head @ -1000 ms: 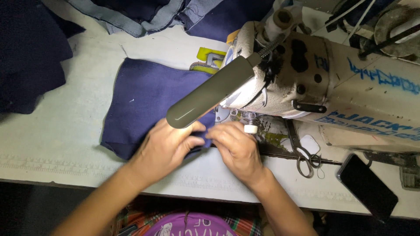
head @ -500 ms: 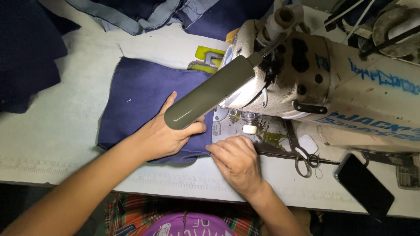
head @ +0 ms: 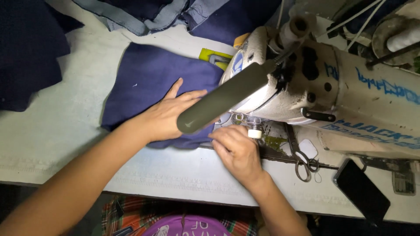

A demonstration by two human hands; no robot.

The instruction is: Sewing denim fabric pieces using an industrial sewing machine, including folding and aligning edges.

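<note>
A pale desk (head: 65,131) carries my sewing machine (head: 332,100). My left hand (head: 168,116) lies flat and open on navy cloth (head: 148,83). My right hand (head: 238,150) pinches its edge.

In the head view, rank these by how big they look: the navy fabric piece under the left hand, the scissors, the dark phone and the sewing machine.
1. Sewing machine, though it stands nearer the camera.
2. Navy fabric piece, partly hidden by the left hand.
3. Dark phone.
4. Scissors, though phone and scissors look close in length.

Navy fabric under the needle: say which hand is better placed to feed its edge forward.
Right. The right hand already pinches the navy fabric edge beside the needle; the left hand lies flat farther back, probably just steadying.
</note>
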